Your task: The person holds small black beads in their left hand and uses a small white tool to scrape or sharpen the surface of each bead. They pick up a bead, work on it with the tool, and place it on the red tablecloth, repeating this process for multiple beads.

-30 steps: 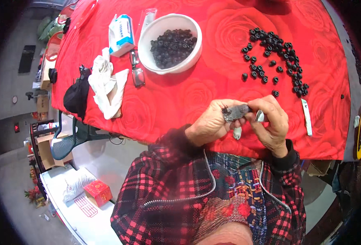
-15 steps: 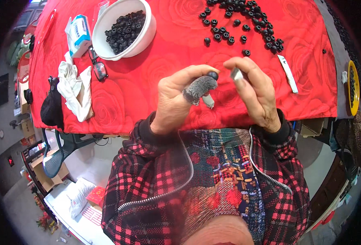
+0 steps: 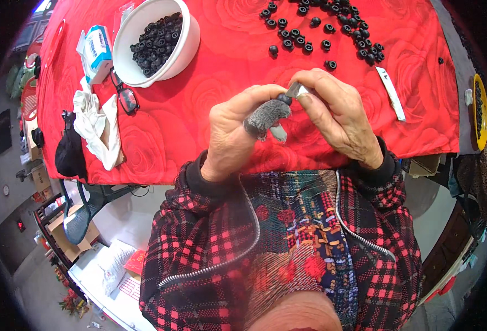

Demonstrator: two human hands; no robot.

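Note:
My left hand (image 3: 227,127) is closed, pinching a small round black part (image 3: 284,99) between thumb and forefinger. A fuzzy grey finger cover (image 3: 268,117) wraps that forefinger, and a pale grey tip shows below it. My right hand (image 3: 343,113) grips a small flat metal blade (image 3: 296,90) between thumb and fingers. The blade is at the upper right of the black part and appears to touch it. Beyond my hands, several loose black parts (image 3: 325,44) like it, many with a hole in the end, lie on the red tablecloth (image 3: 221,66).
A white bowl (image 3: 193,38) holding many black parts stands at the far left. Left of it are a tissue pack (image 3: 95,52), eyeglasses (image 3: 127,100), white cloth (image 3: 95,124) and a black fabric item (image 3: 70,150). At right lie a white paper strip (image 3: 391,94) and a yellow plate (image 3: 484,107).
My right hand has moved left, bringing the blade from apart to the black part. My left hand keeps its pinch. The whole view has shifted slightly.

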